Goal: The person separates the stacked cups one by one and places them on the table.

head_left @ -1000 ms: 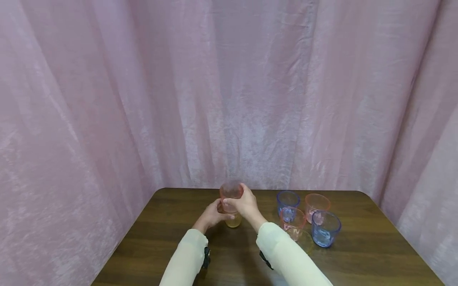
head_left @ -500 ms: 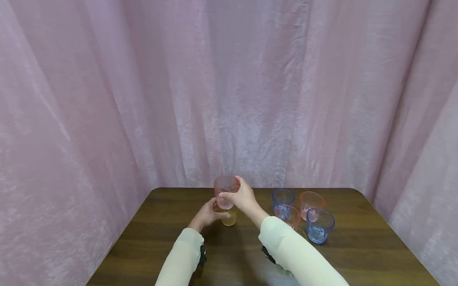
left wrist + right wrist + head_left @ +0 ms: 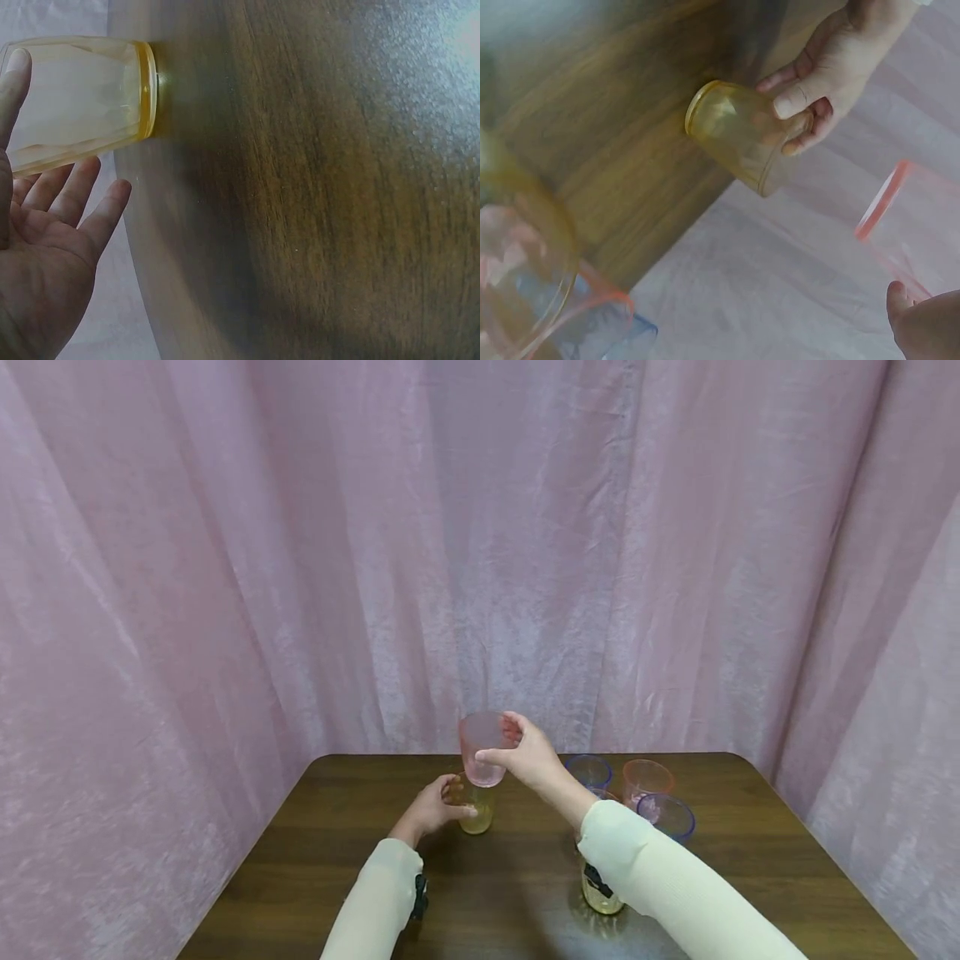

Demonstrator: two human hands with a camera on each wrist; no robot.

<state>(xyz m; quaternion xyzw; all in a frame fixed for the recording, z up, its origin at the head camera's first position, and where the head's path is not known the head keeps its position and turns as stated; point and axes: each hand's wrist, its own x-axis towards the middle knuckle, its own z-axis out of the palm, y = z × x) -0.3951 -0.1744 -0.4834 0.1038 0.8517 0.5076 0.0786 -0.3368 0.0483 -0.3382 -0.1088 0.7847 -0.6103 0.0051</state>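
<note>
In the head view my right hand (image 3: pixel 528 756) holds a clear pink cup (image 3: pixel 480 756) in the air, thumb in front and fingers behind it. Below that cup, a clear yellow cup (image 3: pixel 477 818) stands upright on the wooden table. My left hand (image 3: pixel 433 808) is at the yellow cup, with thumb and fingers curved around its upper part. The right wrist view shows the left thumb (image 3: pixel 793 97) against the yellow cup's wall (image 3: pixel 735 131). In the left wrist view some fingertips (image 3: pixel 116 191) stand apart from the cup.
On the right of the table (image 3: pixel 750 893) stand several more cups: a blue one (image 3: pixel 588 768) at the back, a pink one (image 3: pixel 647 777) beside it, another blue one (image 3: pixel 667 817) and a yellow one (image 3: pixel 600 897). My right forearm partly covers them. A pink curtain (image 3: pixel 480 568) hangs behind.
My right hand has lifted the pink cup up and away from the yellow cup, which stays on the table at my left hand. The right forearm now covers more of the cups at right.
</note>
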